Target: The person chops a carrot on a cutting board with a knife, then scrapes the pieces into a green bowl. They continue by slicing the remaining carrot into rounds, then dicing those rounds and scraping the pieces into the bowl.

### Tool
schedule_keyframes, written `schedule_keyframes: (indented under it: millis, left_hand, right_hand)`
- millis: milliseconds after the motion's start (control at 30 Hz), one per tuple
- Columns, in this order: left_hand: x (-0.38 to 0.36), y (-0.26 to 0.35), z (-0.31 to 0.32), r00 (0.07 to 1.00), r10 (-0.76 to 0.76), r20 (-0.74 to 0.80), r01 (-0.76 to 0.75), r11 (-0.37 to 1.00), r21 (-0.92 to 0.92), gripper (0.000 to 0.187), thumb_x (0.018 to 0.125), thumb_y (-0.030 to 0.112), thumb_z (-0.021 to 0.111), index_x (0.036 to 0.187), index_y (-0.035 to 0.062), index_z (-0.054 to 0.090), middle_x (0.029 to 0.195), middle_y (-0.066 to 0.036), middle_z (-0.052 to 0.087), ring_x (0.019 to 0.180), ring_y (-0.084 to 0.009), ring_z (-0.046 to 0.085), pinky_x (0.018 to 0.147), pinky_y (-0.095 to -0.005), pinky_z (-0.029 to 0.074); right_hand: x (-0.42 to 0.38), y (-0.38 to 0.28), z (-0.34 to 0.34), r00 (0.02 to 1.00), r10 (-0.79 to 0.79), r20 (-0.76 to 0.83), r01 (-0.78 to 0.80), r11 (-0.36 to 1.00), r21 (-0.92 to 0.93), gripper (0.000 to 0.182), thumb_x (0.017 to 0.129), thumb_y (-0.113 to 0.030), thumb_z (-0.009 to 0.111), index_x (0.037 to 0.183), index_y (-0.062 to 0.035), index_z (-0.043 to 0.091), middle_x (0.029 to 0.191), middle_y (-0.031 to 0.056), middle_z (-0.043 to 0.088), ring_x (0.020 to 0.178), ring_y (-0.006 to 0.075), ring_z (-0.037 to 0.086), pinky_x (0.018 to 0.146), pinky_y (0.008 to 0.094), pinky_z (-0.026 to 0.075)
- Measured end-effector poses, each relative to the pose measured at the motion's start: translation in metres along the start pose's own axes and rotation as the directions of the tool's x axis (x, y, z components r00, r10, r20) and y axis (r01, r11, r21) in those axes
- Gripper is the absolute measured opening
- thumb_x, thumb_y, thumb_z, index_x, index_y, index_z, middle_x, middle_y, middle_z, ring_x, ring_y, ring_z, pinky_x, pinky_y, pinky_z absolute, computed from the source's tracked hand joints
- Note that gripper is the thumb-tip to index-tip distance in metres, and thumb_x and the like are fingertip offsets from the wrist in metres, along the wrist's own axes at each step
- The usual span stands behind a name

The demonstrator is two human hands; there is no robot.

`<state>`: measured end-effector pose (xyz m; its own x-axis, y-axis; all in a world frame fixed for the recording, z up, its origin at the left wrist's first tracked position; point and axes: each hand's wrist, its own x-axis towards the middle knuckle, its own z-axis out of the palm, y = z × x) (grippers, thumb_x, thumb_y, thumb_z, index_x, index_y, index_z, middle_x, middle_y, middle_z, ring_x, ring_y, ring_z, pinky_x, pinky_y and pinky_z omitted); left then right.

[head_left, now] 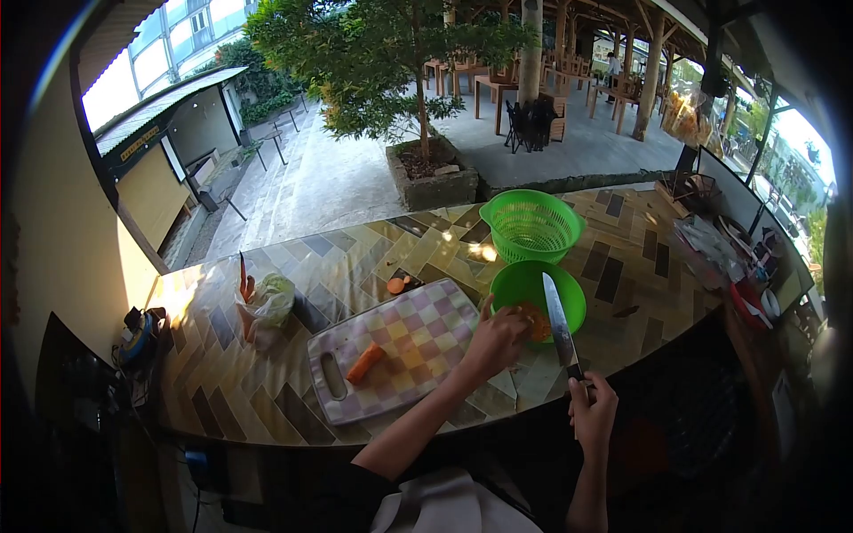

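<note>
Desk [267, 400], beneath our left hand [503, 338]. Chequered board [426, 324], left of that hand. Green bowl [511, 284], under its part-curled fingers; any hold, we cannot tell. Knife [560, 322], ahead of our right hand [593, 407], closed round the handle. Carrot [365, 363], on the board. Orange bits [538, 325], in the bowl: likely step, depositing; next seemingly calls for steadying the carrot.

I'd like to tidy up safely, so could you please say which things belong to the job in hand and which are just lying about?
Likely in the job:
- knife, in the right hand
- green bowl, at the left hand
- chopping board with carrot piece
- perhaps the green colander and bagged vegetables

Probably lying about:
- plastic bags, far right
- blue object, far left
</note>
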<state>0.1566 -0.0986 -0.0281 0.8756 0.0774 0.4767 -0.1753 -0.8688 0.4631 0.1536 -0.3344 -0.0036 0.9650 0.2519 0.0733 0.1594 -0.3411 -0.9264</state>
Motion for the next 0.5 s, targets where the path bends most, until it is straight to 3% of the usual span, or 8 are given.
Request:
schedule_keyframes:
  millis: [100,200,233,333,433,500]
  left_hand:
    - [-0.006,-0.006,0.000,0.948,-0.094,-0.303,0.057,0.990,-0.129,0.009,0.085,0.018,0.072,0.083,0.0094,0.071,0.085,-0.003,0.069,0.099,-0.0253,0.063,0.108,-0.0470,0.034]
    - [-0.018,-0.001,-0.024,0.866,-0.224,-0.447,0.186,0.974,-0.128,0.016,0.079,0.022,0.079,0.080,0.0083,0.069,0.074,-0.005,0.064,0.087,-0.0259,0.061,0.096,-0.0434,0.040]
    - [-0.025,0.001,-0.036,0.829,-0.233,-0.508,0.195,0.972,-0.127,0.022,0.076,0.023,0.082,0.078,0.0059,0.068,0.071,-0.007,0.062,0.076,-0.0252,0.058,0.083,-0.0402,0.045]
    - [-0.060,-0.014,-0.067,0.812,-0.449,-0.371,0.378,0.891,-0.252,0.025,0.078,0.022,0.082,0.079,0.0017,0.068,0.073,-0.009,0.065,0.071,-0.0235,0.061,0.072,-0.0353,0.049]
    - [-0.108,-0.042,-0.080,0.854,-0.460,-0.243,0.403,0.880,-0.252,0.027,0.078,0.019,0.081,0.087,-0.0038,0.071,0.079,-0.014,0.069,0.069,-0.0231,0.066,0.064,-0.0330,0.050]
    - [-0.131,-0.046,-0.081,0.840,-0.517,-0.161,0.480,0.849,-0.220,0.026,0.079,0.017,0.080,0.091,-0.0045,0.072,0.081,-0.016,0.070,0.070,-0.0237,0.068,0.065,-0.0329,0.051]
  right_hand:
    - [0.000,0.001,0.000,0.998,-0.054,-0.025,0.053,0.998,-0.044,0.025,0.095,-0.015,0.066,0.107,0.0063,0.062,0.054,0.0036,0.055,0.043,0.0065,0.050,0.038,0.0249,0.034]
    - [-0.003,-0.005,0.003,0.998,-0.066,0.017,0.065,0.996,0.065,0.026,0.095,-0.015,0.066,0.107,0.0075,0.062,0.053,0.0039,0.055,0.042,0.0069,0.050,0.037,0.0252,0.034]
    - [-0.006,-0.008,0.003,0.997,-0.062,0.044,0.056,0.991,0.123,0.027,0.094,-0.015,0.067,0.107,0.0079,0.062,0.053,0.0040,0.056,0.042,0.0070,0.050,0.037,0.0254,0.034]
    - [-0.010,-0.009,-0.002,0.942,0.008,0.335,-0.050,0.992,0.115,0.031,0.094,-0.017,0.067,0.109,0.0090,0.062,0.053,0.0042,0.056,0.041,0.0068,0.050,0.037,0.0257,0.034]
    - [-0.012,-0.001,0.002,0.846,0.109,0.522,-0.091,0.994,-0.060,0.033,0.091,-0.020,0.071,0.107,0.0083,0.065,0.053,0.0046,0.058,0.041,0.0067,0.050,0.037,0.0252,0.035]
    - [-0.013,0.007,0.008,0.794,0.130,0.594,-0.081,0.991,-0.108,0.032,0.091,-0.022,0.072,0.105,0.0067,0.067,0.053,0.0046,0.059,0.041,0.0066,0.051,0.037,0.0248,0.035]
